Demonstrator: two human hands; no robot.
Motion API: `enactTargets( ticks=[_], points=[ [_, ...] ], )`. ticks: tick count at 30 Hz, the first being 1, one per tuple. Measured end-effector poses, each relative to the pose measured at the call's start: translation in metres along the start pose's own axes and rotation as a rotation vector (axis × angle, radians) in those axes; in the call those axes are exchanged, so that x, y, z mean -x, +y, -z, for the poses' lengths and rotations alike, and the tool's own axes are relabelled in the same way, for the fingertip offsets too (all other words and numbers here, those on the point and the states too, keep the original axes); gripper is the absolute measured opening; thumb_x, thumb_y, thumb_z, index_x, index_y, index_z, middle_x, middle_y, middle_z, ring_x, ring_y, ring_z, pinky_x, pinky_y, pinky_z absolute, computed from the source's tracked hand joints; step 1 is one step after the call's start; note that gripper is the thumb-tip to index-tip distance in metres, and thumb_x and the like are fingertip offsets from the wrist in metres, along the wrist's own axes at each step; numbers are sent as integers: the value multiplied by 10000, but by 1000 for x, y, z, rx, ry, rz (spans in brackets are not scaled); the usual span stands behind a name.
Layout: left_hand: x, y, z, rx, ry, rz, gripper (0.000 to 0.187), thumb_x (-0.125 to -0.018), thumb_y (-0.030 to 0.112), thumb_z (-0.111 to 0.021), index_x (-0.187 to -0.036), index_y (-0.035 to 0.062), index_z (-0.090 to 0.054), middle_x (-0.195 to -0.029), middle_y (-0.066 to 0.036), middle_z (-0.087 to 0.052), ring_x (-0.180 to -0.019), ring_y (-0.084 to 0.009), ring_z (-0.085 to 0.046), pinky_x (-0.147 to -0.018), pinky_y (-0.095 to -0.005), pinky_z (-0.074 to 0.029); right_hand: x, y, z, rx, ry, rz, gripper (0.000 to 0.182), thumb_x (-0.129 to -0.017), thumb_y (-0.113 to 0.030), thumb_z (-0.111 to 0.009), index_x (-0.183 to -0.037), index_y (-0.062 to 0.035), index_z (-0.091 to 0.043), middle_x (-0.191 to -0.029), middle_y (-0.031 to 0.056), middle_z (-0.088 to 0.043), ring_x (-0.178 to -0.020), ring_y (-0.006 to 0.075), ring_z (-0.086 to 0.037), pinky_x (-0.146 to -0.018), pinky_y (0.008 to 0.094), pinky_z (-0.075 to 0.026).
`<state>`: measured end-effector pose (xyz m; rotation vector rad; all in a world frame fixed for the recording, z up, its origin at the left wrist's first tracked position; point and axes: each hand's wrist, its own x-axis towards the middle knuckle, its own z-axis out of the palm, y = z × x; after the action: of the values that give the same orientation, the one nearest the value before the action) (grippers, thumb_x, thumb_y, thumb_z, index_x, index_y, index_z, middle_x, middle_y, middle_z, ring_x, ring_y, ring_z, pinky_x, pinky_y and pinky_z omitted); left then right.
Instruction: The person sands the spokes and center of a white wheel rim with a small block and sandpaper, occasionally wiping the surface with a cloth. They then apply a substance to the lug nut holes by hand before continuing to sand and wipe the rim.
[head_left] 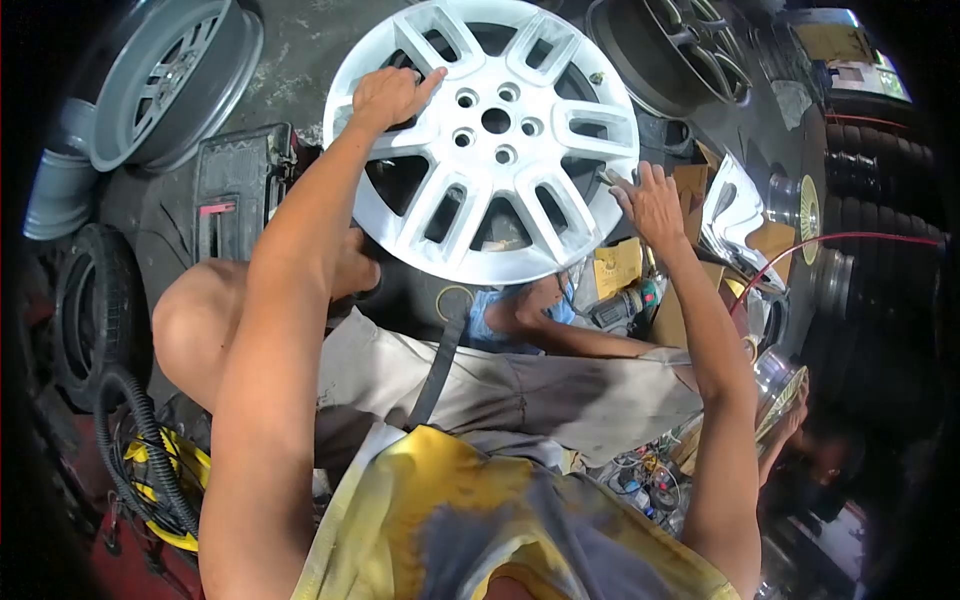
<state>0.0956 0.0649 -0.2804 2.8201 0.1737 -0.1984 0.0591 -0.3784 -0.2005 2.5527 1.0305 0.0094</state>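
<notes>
A white-grey alloy wheel rim (495,180) faces up in front of me, with paired spokes, a center bore and several bolt holes. My left hand (388,98) is at its upper left, fingers curled over a spoke and thumb stretched along it. At the right edge of the rim, my right hand (652,205) has its fingers apart, with greyish fingertips right at the lip. Spokes hide part of the left fingers. Below the rim, my bent legs in beige shorts (520,390) show, one foot partly under it.
More wheels stand at the upper left (165,95) and upper right (690,45). A dark toolbox (235,185) is on the left, near a tire (95,300). Cardboard (618,268), a power tool (615,312) and a red hose (850,237) lie right. Another person's hand (795,412) touches a wheel there.
</notes>
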Motion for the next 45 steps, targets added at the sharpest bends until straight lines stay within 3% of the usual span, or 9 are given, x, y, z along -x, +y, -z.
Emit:
enactTargets(
  ticks=[5, 11, 13, 19, 23, 26, 31, 37, 45],
  points=[
    [-3, -2, -3, -2, 18, 29, 884, -996, 757, -288, -1036, 36, -798, -920, -209, -763, -947, -373, -733, -895, -492, -544, 12, 8, -21, -179, -36, 254, 367, -1022, -389, -553, -1375, -358, -651, -1099, 83, -540, -1024, 237, -510, -810, 388, -430],
    [-2, -2, 6, -4, -36, 15, 881, -1001, 748, -292, -1010, 26, -797, -891, -219, -757, -922, -364, -733, -882, -487, -539, -9, 8, -14, 69, -51, 80, 365, -978, -369, -620, -1335, -339, -685, -1092, 66, -515, -1038, 232, -511, -825, 375, -441],
    [-2, -1, 5, -6, -36, 21, 882, -999, 750, -291, -997, 29, -798, -878, -220, -754, -912, -365, -730, -878, -486, -539, 8, -1, -16, -242, -43, 257, 367, -973, -353, -628, -1332, -299, -686, -1094, 62, -517, -1040, 227, -506, -811, 360, -436],
    [1, -3, 1, -9, 55, -18, 895, -1015, 720, -288, -853, -5, -787, -825, -196, -752, -849, -351, -739, -819, -482, -561, -7, 8, -21, -77, -42, -8, 377, -945, -318, -667, -1319, -269, -691, -1097, 69, -518, -1053, 254, -534, -862, 420, -476],
    [1, -1, -3, -17, 47, 2, 899, -1012, 725, -291, -833, -3, -788, -819, -200, -750, -848, -356, -738, -806, -483, -563, 14, 5, -19, -283, -6, 244, 380, -966, -338, -649, -1345, -319, -676, -1084, 60, -516, -1014, 226, -519, -794, 375, -443],
    [0, 1, 5, -28, -3, 17, 901, -1008, 729, -287, -854, -3, -789, -834, -211, -750, -862, -368, -734, -818, -487, -560, -4, 18, -15, -41, -15, -29, 401, -948, -300, -662, -1347, -334, -673, -1111, 71, -527, -1017, 246, -533, -807, 412, -453],
    [-5, -6, -3, 9, 36, -4, 940, -991, 769, -286, -906, -24, -783, -836, -229, -745, -854, -374, -731, -824, -504, -545, 26, -6, -27, -278, 171, 213, 392, -975, -253, -622, -1361, -295, -669, -963, 94, -486, -903, 278, -518, -749, 409, -438],
    [-2, -2, 1, -32, -8, 18, 918, -991, 772, -278, -978, 12, -792, -833, -221, -747, -849, -353, -736, -845, -493, -547, 5, 18, -28, -31, 133, -165, 478, -914, -241, -693, -1387, -277, -632, -1063, 84, -508, -961, 264, -535, -767, 403, -431],
    [-1, 1, 4, -54, -97, 28, 925, -995, 765, -267, -996, 4, -792, -888, -245, -749, -920, -377, -732, -876, -496, -540, 20, -3, -23, -23, 164, -166, 502, -867, -258, -747, -1359, -270, -651, -1036, 60, -509, -949, 245, -539, -756, 388, -422]
  ],
)
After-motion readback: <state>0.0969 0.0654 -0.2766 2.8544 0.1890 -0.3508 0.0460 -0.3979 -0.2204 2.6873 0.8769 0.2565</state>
